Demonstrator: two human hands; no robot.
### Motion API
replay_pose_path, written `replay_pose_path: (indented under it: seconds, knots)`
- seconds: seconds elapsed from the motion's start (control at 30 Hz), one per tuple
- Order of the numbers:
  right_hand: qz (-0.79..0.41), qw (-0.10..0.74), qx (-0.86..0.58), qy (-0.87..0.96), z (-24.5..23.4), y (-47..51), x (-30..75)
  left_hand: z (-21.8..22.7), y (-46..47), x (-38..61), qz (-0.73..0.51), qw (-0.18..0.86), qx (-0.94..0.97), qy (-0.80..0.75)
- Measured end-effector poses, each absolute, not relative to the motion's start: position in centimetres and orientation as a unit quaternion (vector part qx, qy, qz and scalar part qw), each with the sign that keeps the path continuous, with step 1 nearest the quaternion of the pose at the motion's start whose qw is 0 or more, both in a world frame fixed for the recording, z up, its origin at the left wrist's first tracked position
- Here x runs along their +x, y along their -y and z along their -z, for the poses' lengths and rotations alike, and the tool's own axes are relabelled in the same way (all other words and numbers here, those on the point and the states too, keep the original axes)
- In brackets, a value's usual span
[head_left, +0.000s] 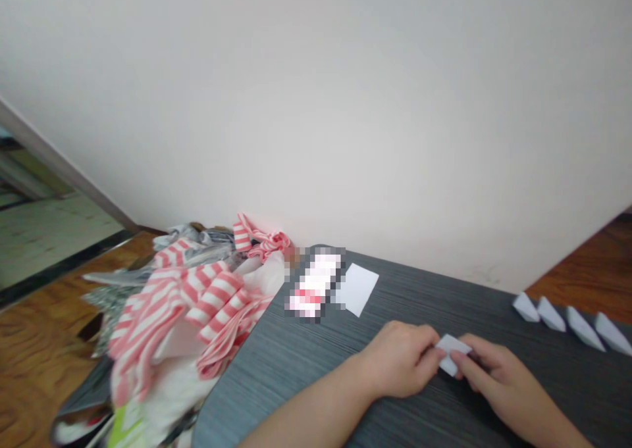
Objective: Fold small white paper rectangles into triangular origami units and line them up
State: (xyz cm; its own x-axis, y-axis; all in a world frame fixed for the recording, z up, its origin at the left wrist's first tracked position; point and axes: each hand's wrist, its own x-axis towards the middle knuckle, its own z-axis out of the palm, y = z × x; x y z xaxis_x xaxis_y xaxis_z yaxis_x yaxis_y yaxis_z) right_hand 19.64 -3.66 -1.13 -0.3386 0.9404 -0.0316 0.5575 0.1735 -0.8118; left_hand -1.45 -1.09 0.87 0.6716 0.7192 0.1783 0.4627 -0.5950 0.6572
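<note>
Two bare hands meet over the dark wood-grain bench (266,382), well in from its left edge, with one small folded white paper (450,344) between them. The left hand (402,356) has its grip closed on the paper's left side, thumb and bent index finger pinching it. The right hand (494,369) grips the opposite side, its thumb lying on the upper face and its other fingers tucked behind. The paper is held at a slant, with creased facets showing.

Four folded white paper pieces (551,314) stand in a row along the right-hand stretch of the bench's far edge, beyond the right hand, each with a pointed top. Near the far left corner lies a flat white sheet (360,290), and just beside it, nearer that corner, a pixelated oblong (318,277) with a bright face, possibly a phone.

Past the bench's left edge is a heap of clothes (172,362), with red-and-white striped cloth (222,297) on top and grey and white cloth around it. Wooden floor (39,343) shows to the left of the heap, and a pale wall (345,106) rises behind the bench's far edge.
</note>
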Motion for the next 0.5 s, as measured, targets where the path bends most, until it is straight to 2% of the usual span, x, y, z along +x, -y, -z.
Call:
replay_pose_path:
  seconds: [0.13,0.33,0.5]
  knots:
    - [-0.375,0.247,-0.517,0.729,1.27,3.66,19.73,-0.72,0.99,-1.38,-0.207,0.27,0.88,-0.332]
    - [-0.389,0.239,-0.504,0.733,1.42,3.19,19.78,-0.63,0.6,-1.38,-0.2,0.298,0.875,-0.325]
    - [-0.382,0.265,-0.512,0.722,1.24,3.07,19.91,-0.37,0.38,-1.14,-0.209,0.343,0.853,-0.334]
